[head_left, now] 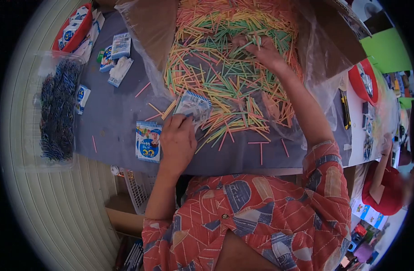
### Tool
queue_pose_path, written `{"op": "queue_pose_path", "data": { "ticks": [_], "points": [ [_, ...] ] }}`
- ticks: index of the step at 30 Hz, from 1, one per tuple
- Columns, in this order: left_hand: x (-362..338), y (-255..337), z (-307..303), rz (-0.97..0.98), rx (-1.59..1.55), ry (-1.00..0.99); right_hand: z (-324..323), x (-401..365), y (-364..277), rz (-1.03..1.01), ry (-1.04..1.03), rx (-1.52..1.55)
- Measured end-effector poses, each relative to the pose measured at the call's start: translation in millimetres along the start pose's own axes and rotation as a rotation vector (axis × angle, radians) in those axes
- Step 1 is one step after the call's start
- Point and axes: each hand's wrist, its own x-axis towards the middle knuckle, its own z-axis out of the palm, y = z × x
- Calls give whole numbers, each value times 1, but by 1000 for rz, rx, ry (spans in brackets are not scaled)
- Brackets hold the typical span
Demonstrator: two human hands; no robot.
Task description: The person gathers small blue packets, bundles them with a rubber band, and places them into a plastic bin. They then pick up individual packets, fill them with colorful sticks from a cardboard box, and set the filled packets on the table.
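A wide heap of thin sticks in pink, yellow, green and orange spreads over the grey table on clear plastic. My right hand is closed at the far part of the heap, with a few green and pale sticks between its fingers. Near the front, my left hand is curled around the lower edge of a blue-and-white packet, partly hidden by the fingers. Several yellow sticks lean beside those fingers. A printed packet lies flat just left of my left wrist.
More packets lie on the table's left, near a red basket of packets. A clear tray holds dark blue twisted strands. Cardboard flaps flank the heap. At right are a yellow-black cutter, another red basket and a person in red.
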Motion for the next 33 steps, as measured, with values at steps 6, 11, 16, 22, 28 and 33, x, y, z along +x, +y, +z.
{"op": "queue_pose_path", "data": {
  "ticks": [6, 11, 16, 22, 28, 33],
  "points": [
    [3, -16, 4, -276, -547, 51, -10, 18, 51, -370, -92, -1761],
    [3, -11, 4, -156, -283, 40, 9, -1, -5, -219, 100, -320],
    [4, -8, -7, -103, -242, -6, 14, -4, -10, -380, 49, -1542],
    [-1, -30, 0, -300, -606, -13, 13, -8, -8, -573, -92, -1932],
    [8, -20, 1, -302, -544, 123, -37, 15, -6, -554, -178, -2165],
    [18, -4, -1, -318, -625, 138, -34, 1, -43, 69, 11, -651]
  ]
}}
